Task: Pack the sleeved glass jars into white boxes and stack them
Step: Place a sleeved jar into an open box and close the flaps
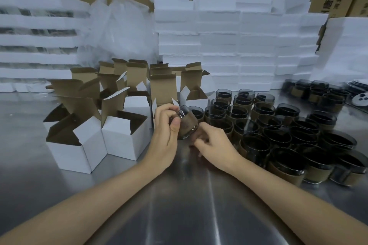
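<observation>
Plainly early days. Gripping one jar (187, 123) in the left hand (166, 131), thumb across the sleeve, fingers curled over the rim. Pinching its lower end with the right hand (214, 142), fingers curled as well. Holding it tilted, off the table (189, 205), just in front of the nearest box (162, 91) and not yet inside any.

To the left, a cluster of boxes (127, 141), flaps up, none visibly filled or closed. To the right, dozens of sleeved jars (278, 131) standing close-packed, with a further batch (316, 91) behind them.

At the back, tall white stacks (219, 45), too blurred to call finished boxes or foam. So no packed box to point to for certain, and no new stack near the hands.

Left to do, by the look of it: lower this jar into a box, fold the flaps, stack it, then repeat for nearly the whole crowd of jars.
</observation>
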{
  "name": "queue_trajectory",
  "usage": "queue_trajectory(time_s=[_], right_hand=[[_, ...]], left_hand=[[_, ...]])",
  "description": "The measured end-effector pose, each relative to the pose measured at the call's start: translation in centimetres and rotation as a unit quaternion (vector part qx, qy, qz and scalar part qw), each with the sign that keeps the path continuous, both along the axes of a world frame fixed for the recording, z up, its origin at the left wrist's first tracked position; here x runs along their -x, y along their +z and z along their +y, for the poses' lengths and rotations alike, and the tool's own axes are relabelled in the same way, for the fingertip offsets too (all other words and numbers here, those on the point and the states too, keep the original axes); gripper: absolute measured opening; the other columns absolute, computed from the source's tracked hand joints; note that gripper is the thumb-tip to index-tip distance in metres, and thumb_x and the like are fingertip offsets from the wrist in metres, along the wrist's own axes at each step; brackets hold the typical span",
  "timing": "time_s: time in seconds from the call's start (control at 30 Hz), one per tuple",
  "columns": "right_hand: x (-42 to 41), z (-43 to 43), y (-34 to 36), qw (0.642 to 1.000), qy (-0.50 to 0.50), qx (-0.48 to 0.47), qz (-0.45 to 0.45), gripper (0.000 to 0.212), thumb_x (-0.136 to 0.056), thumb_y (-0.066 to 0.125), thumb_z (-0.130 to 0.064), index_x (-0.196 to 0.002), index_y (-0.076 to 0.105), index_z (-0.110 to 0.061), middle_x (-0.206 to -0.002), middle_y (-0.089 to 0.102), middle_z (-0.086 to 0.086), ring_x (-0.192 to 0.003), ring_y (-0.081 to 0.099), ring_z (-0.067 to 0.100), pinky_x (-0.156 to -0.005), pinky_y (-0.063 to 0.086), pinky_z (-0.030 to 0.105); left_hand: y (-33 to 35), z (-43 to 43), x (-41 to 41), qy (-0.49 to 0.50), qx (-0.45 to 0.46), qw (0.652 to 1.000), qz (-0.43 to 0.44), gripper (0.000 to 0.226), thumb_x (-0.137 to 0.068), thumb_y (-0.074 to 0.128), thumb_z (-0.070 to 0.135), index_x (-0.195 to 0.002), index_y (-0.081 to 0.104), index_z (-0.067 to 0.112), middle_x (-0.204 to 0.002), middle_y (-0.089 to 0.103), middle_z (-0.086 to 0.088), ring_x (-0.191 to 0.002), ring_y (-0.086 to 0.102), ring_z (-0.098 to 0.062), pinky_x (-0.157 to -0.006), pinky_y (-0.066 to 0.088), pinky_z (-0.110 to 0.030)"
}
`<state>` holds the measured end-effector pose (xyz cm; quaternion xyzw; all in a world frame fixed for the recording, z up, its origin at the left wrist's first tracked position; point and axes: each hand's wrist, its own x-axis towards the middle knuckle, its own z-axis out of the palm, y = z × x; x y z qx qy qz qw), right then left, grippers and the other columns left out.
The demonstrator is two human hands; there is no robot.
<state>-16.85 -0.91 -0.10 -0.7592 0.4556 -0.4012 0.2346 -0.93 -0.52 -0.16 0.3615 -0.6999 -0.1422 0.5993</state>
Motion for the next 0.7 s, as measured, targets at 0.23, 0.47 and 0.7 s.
queue_trajectory(time_s=[0.23, 0.47, 0.7], right_hand=[[0.32, 0.51, 0.19, 0.979, 0.115, -0.074, -0.154, 0.083, -0.076, 0.076, 0.002, -0.141, 0.035, -0.031, -0.123, 0.059, 0.002, -0.108, 0.065, 0.013, -0.093, 0.053, 0.029], [0.01, 0.6, 0.64, 0.953, 0.111, -0.084, -0.269, 0.069, -0.074, 0.077, 0.001, -0.131, 0.046, -0.023, -0.109, 0.068, -0.001, -0.102, 0.068, 0.017, -0.086, 0.056, 0.03], [0.07, 0.12, 0.38, 0.942, 0.103, -0.066, -0.313, 0.069, -0.076, 0.075, 0.005, -0.128, 0.048, -0.031, -0.113, 0.067, -0.002, -0.102, 0.068, 0.016, -0.076, 0.055, 0.023]], left_hand=[[0.39, 0.57, -0.06, -0.088, -0.055, 0.994, -0.023, 0.024, -0.096, 0.039, 0.05, -0.115, 0.044, 0.036, -0.128, 0.042, 0.026, -0.124, 0.043, 0.001, -0.1, 0.048, -0.031], [0.59, 0.46, -0.37, -0.197, -0.141, 0.97, 0.002, 0.088, -0.07, 0.061, 0.071, -0.143, 0.025, 0.038, -0.141, 0.039, 0.027, -0.132, 0.04, 0.0, -0.101, 0.042, -0.018], [0.43, 0.02, -0.26, -0.203, -0.174, 0.963, 0.018, 0.073, -0.08, 0.068, 0.04, -0.136, 0.023, 0.046, -0.126, 0.051, 0.039, -0.124, 0.048, 0.008, -0.094, 0.042, -0.01]])
